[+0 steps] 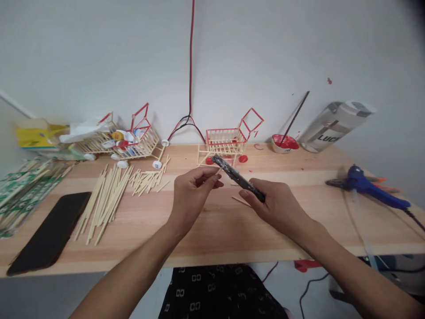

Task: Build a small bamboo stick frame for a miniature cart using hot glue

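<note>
- Dark tool (237,177): long, narrow and straight, black with whitish smears along its body; gripped at its rear and held at a slant, front end toward ten o'clock, rear toward four; just off the view's centre, at four o'clock.
- Thin stick (219,170): pale, wood-coloured, partly hidden; pinched, its visible end pointing toward one o'clock, close against the tool's front; whether they touch is unclear.

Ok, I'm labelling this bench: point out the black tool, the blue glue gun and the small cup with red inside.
Black tool (239,178): head view, middle of its length.
Blue glue gun (375,191): head view, its handle.
Small cup (281,150): head view, front wall.
</note>
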{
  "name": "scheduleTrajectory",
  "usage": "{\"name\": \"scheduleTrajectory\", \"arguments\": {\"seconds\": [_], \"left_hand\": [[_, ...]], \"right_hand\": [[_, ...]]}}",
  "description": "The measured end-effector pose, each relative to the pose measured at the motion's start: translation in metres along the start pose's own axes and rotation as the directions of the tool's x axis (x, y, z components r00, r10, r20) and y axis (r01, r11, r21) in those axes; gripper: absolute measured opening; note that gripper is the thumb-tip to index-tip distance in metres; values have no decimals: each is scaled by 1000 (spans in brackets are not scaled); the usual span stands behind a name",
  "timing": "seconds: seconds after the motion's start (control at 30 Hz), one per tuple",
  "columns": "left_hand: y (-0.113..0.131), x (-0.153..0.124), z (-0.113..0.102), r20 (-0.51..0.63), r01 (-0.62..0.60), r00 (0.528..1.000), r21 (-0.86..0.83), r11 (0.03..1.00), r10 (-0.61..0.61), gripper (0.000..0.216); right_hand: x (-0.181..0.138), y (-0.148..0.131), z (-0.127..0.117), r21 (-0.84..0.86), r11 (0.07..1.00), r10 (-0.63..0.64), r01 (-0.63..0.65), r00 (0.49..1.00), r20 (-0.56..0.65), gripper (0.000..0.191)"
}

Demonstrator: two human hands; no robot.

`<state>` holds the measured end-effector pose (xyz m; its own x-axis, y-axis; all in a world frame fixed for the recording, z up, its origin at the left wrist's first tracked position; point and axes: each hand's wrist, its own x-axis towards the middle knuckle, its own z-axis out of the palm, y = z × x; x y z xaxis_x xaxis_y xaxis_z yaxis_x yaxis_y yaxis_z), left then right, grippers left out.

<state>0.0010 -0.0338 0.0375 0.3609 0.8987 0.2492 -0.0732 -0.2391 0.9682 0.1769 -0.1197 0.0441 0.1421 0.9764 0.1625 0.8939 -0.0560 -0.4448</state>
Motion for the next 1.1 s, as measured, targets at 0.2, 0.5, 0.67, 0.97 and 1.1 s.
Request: {"name": "scheduleTrajectory", "arguments": {"seconds": [0.2,0.5,0.67,0.97,1.1], "left_hand": [[-3,2,-3,7,-53,999,-12,999,53,17],[0,0,-5,-28,-132,991,50,990,134,14],[1,-1,-5,-43,-168,984,122,978,174,13],[-1,1,-6,-26,-176,983,177,968,183,15],[-2,1,-6,-22,-185,981,183,965,192,15]], "right_hand": [[2,-2,-12,255,967,-1,-31,992,125,52],[-4,2,-19,425,895,-15,-132,945,326,56],[-6,2,-21,345,937,-46,-62,954,296,50],[-3,-2,-17,214,976,-21,-33,970,243,48],[-3,-2,-16,147,989,-2,-28,981,195,47]]}}
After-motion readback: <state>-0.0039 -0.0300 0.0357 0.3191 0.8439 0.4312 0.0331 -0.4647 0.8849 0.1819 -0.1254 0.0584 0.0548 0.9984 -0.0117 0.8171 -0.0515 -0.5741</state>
